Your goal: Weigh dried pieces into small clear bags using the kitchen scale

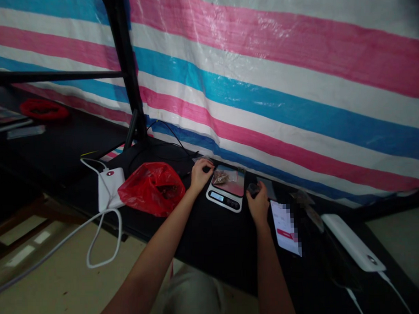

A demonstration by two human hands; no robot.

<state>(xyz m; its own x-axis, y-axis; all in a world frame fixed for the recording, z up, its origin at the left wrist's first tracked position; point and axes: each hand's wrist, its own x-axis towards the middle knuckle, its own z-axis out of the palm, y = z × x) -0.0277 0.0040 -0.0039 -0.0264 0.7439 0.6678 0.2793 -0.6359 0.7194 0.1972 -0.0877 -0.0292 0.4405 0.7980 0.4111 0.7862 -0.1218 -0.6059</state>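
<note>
A white digital scale (pixel 225 204) with a lit display lies on the black tabletop between my hands. On its reflective plate rests a small clear bag (pixel 221 177) of brownish bits. My left hand (pixel 199 175) is at the scale's upper left corner, fingers curled and thumb and forefinger pinched together; what they hold, if anything, is too dark to name. Just right of the scale, my right hand (pixel 258 204) closes around a small dark object (pixel 253 189) whose kind I cannot make out. Left of my left forearm sits an open red plastic bag (pixel 152 186) with dark contents.
A phone (pixel 286 230) with a lit screen lies right of my right hand. Farther right is a white power bank (pixel 353 243) with cables. A white box (pixel 110 188) with a looped white cable stands at left. Striped sheeting (pixel 262 82) hangs behind, beside a black post (pixel 125 54).
</note>
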